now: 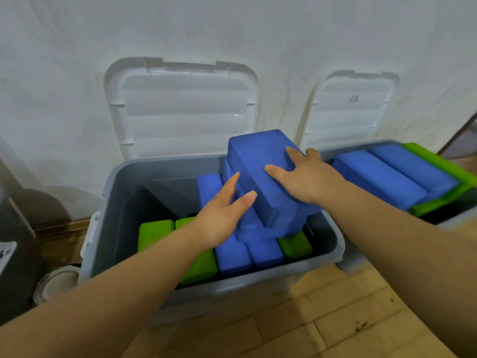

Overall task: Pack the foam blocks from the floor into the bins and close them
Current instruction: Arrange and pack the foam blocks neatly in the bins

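Note:
A grey bin (pixel 124 192) stands open in front of me with green blocks (pixel 154 232) and blue blocks (pixel 232 254) lying in its bottom. Two blue foam blocks (pixel 258 161) are stacked and tilted above them. My right hand (pixel 302 177) lies spread on the top block, fingers over its upper face and right edge. My left hand (pixel 224 213) touches the left side of the stack with straight fingers. A second grey bin (pixel 454 218) at the right holds blue blocks (pixel 379 177) on top of green ones (pixel 438 161).
Both white lids (pixel 180 107) (pixel 348 107) stand open against the white wall. A round white object (pixel 56 282) and dark items sit on the floor at the left. Wooden floor (pixel 335 306) lies in front of the bins.

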`<state>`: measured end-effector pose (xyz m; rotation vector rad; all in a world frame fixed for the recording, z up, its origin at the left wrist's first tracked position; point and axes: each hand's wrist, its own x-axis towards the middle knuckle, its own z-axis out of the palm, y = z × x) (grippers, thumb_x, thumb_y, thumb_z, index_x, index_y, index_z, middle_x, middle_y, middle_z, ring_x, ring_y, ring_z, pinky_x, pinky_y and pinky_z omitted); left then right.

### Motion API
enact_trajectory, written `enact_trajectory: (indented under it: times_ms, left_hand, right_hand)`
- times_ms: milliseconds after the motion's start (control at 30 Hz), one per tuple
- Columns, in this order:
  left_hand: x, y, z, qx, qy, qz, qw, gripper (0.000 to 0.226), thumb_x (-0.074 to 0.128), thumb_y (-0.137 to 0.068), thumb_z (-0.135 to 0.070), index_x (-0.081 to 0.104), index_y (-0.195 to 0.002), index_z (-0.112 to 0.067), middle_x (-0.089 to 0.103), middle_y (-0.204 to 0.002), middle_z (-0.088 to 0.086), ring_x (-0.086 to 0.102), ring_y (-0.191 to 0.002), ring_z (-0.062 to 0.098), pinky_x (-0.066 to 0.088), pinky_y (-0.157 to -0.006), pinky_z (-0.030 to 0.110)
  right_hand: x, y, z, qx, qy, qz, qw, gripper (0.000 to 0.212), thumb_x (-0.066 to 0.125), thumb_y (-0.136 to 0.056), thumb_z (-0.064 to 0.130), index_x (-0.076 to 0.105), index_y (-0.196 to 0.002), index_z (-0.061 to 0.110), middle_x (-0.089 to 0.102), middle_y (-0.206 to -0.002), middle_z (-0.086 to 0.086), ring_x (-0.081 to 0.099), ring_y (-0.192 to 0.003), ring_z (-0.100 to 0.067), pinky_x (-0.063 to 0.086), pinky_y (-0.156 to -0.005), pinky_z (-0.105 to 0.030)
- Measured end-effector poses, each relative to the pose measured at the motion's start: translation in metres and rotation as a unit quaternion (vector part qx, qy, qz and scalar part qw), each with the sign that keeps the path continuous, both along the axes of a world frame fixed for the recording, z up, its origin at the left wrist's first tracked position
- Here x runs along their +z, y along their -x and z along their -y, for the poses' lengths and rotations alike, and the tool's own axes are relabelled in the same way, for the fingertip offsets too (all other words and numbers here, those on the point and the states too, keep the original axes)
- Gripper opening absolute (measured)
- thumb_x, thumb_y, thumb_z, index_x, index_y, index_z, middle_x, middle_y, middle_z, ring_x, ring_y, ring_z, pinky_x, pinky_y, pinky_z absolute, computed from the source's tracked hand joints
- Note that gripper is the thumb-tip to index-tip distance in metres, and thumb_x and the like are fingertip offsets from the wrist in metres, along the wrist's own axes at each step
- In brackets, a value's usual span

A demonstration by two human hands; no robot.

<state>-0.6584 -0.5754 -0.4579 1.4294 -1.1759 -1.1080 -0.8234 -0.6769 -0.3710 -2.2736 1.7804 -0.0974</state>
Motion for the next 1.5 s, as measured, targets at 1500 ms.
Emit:
enact_trajectory:
  times_ms: [1500]
  left_hand:
    - [0.029,-0.111,-0.068,0.234,0.030,0.358,0.903,0.092,0.073,-0.088,-0.043,0.013,-0.157,-0.040,0.031,-0.153,0.006,0.047,-0.133,0.028,0.042,-0.103,0.041]
  right_hand:
    - [-0.007,-0.056,-0.050,0.259,0.047,-0.001,0.965,0.112,0.079,-0.076,0.034,0.005,-0.158,0.049,-0.009,-0.168,0.009,0.039,-0.139,-0.033,0.048,-0.098,-0.037]
